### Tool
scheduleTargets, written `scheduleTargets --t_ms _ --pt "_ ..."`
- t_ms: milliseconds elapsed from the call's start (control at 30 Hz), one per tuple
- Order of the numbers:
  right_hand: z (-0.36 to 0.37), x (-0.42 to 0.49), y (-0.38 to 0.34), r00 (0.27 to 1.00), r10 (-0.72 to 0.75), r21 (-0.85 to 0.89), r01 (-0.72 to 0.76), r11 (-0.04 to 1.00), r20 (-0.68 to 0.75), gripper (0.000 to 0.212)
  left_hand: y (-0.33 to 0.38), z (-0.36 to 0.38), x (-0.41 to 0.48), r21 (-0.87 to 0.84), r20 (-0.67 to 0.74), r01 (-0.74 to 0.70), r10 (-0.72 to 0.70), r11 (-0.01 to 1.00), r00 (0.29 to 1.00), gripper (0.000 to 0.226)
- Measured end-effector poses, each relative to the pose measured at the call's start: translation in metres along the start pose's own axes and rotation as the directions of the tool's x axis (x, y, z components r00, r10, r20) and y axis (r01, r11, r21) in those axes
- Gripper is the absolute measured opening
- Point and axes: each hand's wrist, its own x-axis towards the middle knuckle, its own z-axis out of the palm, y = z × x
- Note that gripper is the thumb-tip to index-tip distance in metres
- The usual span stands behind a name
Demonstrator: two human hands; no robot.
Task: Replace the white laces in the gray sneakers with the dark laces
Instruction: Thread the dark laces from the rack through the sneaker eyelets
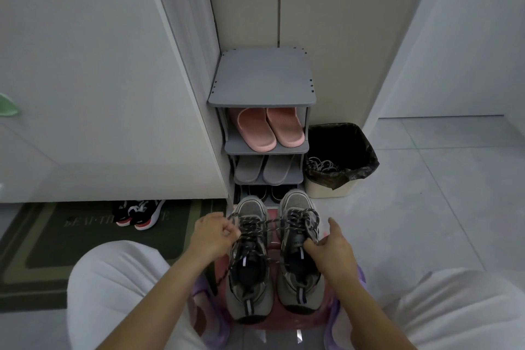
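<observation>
Two gray sneakers stand side by side on a pink stool [272, 324] between my knees, toes pointing away. Both carry dark speckled laces [257, 224]. My left hand [211, 236] pinches a lace end beside the left sneaker [248, 293], and a loose lace end hangs down that shoe's left side. My right hand [331, 247] grips the outer edge of the right sneaker [298, 287] near its tongue, index finger raised. White laces [321, 165] lie coiled in the bin.
A gray shoe rack [261, 96] stands just beyond the sneakers, holding pink slippers [270, 129], gray slippers and dark shoes. A bin with a black liner [358, 156] sits to its right. Black-and-red sneakers [139, 214] rest on a dark mat [56, 236] at left.
</observation>
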Motion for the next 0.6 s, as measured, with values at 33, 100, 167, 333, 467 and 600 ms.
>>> scheduleTargets --t_ms 33,100,167,333,467,600 --pt "0.000 0.000 0.000 1.000 -0.009 0.002 0.009 1.000 0.010 0.075 0.000 0.000 0.000 -0.010 0.009 0.012 -0.012 1.000 1.000 0.027" --pt "-0.001 0.001 0.000 0.999 -0.031 -0.005 0.031 1.000 0.028 0.068 0.005 0.001 0.003 0.005 -0.011 0.008 -0.008 1.000 1.000 0.028" --pt "-0.003 0.002 0.000 0.998 -0.045 -0.017 0.046 0.999 0.051 0.065 0.018 0.003 0.008 0.045 -0.101 -0.046 0.051 0.998 0.994 0.021" --pt "-0.005 0.004 -0.001 0.997 -0.051 -0.026 0.053 0.998 0.066 0.069 0.074 0.034 0.010 0.107 -0.128 -0.302 0.315 0.947 0.941 0.020" --pt "-0.006 0.005 -0.001 0.997 -0.032 -0.024 0.034 0.999 0.069 0.072 0.102 0.059 0.011 0.212 -0.008 -0.331 0.340 0.920 0.940 0.022" --pt "-0.006 0.007 -0.001 0.998 -0.004 -0.030 0.006 1.000 0.068 0.078 0.103 0.065 0.016 0.226 -0.058 -0.288 0.308 0.931 0.950 0.020"
